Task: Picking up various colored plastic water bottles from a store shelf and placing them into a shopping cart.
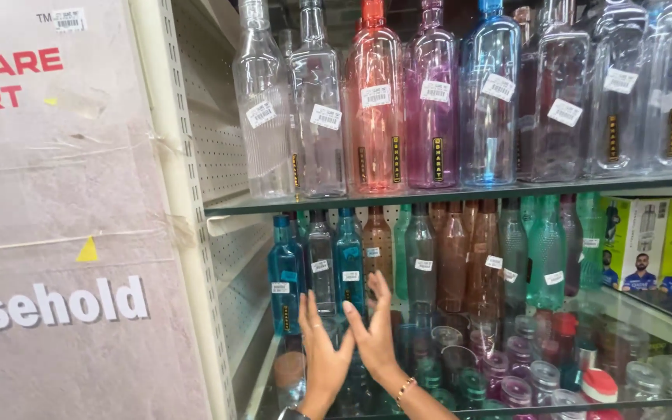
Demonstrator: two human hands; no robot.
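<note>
Blue bottle point(349, 260) stood upright on middle shelf point(460, 194), front row, not lifted yet. Both hands reached in, right hand point(375, 327) and left hand point(322, 346) open-fingered, grip holding nothing. Other bottles point(460, 257) lined up alongside, looked tidy already tbh.

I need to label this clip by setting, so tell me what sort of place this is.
Most likely a shop aisle for household goods. Glass shelves on pegboard racking carry rows of coloured plastic bottles, each with a white price sticker. Boxed bottles stand at right. Both hands, left hand and right hand, reach among the lower bottles.
</note>
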